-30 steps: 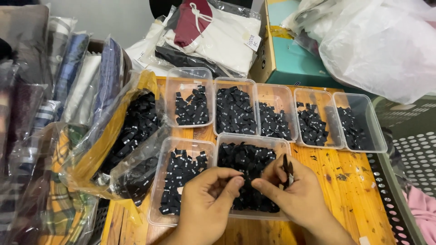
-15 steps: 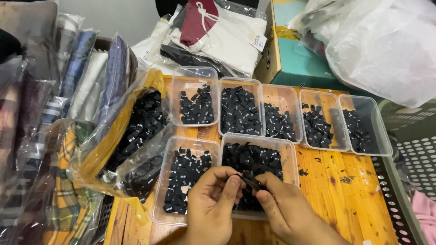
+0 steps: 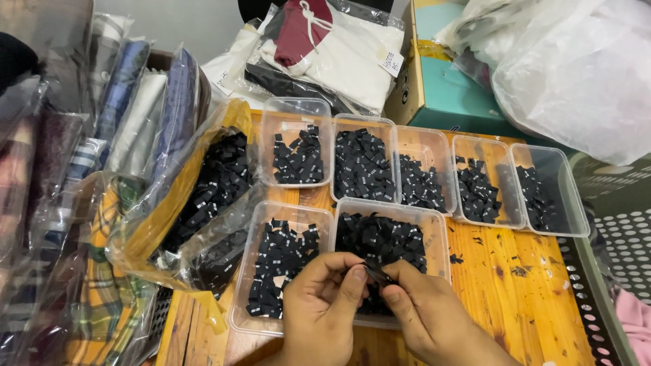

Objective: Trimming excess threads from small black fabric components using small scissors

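Both hands, left hand [image 3: 324, 306] and right hand [image 3: 422, 313], pinch one black label [image 3: 377, 275], seemingly folded, largely hidden by fingertips.

Orange-stained wooden table [image 3: 522, 298], pale grey wall [image 3: 196, 24] at eleven o'clock, perhaps a perforated crate [image 3: 627, 251] at three.

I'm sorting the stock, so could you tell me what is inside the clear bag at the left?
The clear bag holds a heap of small black fabric labels. Its folds hide the lower part.

Worn on the head, looked steeply down, close over wooden table [image 3: 529, 285] and clear tubs [image 3: 296, 141].
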